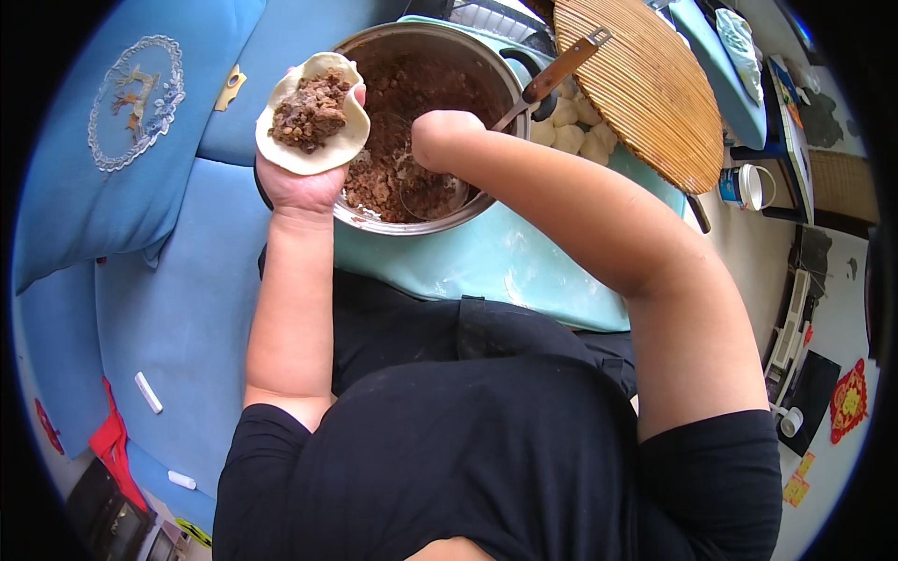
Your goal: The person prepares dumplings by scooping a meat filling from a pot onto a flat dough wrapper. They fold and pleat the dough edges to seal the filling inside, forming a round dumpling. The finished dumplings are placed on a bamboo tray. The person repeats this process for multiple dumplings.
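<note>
A round white dough wrapper [278,154] lies cupped in my left hand [304,192], with a mound of brown filling [316,112] in its middle. A fingertip shows at the wrapper's right edge. My left hand is beside the left rim of a large metal pot [482,56]. Brown crumbly filling [374,178] covers the pot's inside. Over it my right hand [444,140] bends down at the wrist, its fingers hidden beneath it. A ladle [561,75] with a wooden handle leans on the right rim, its bowl in the filling, near my right hand.
Right of the pot, pale dough pieces [585,131] sit partly under a round ribbed wooden board [645,93]. The pot stands on a light green, flour-dusted table cover [486,266]. A blue sofa [178,290] is on the left. A white bucket [745,187] stands far right.
</note>
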`<state>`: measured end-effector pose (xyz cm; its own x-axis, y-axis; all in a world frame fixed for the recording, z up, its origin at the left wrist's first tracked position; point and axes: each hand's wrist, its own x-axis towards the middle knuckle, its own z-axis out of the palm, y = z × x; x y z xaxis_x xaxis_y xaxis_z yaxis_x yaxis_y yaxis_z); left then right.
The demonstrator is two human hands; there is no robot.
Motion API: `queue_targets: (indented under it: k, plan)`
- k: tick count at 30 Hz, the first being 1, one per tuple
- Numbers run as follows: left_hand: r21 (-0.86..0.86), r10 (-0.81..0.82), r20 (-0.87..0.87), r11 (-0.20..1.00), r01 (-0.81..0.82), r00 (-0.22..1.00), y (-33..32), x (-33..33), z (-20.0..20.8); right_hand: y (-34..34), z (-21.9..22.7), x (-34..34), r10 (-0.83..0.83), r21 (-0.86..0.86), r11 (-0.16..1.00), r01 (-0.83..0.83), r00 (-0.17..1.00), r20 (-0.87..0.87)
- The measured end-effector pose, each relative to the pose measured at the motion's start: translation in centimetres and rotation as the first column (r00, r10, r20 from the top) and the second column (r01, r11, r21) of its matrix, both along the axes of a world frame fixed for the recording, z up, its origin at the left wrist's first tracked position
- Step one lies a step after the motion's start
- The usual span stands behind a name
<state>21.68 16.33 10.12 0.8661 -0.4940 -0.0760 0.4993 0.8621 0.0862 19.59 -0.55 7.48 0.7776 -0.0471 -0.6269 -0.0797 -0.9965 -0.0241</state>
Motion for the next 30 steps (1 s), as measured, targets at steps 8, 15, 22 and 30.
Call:
queue_targets:
  k: [8,15,22,30]
  plan:
    - [0.028,0.025,-0.018,0.999,-0.025,1.0,-0.1,-0.2,-0.1,3.5,-1.4,-2.1,0.074,0.177,0.983,-0.045,0.984,-0.164]
    - [0.05,0.053,-0.025,0.997,-0.052,0.998,0.0,-0.3,0.0,2.0,2.1,-2.0,0.269,0.411,0.905,-0.112,0.899,-0.346]
    - [0.001,0.03,-0.029,1.0,-0.03,0.999,-0.3,-0.6,0.7,-4.0,7.4,-2.9,-0.208,0.565,0.657,0.499,0.84,-0.5]
    - [-0.043,0.034,-0.012,0.998,-0.035,0.999,-0.2,-0.3,-0.3,-3.9,13.4,-3.1,-0.498,0.735,0.459,0.5,0.83,-0.254]
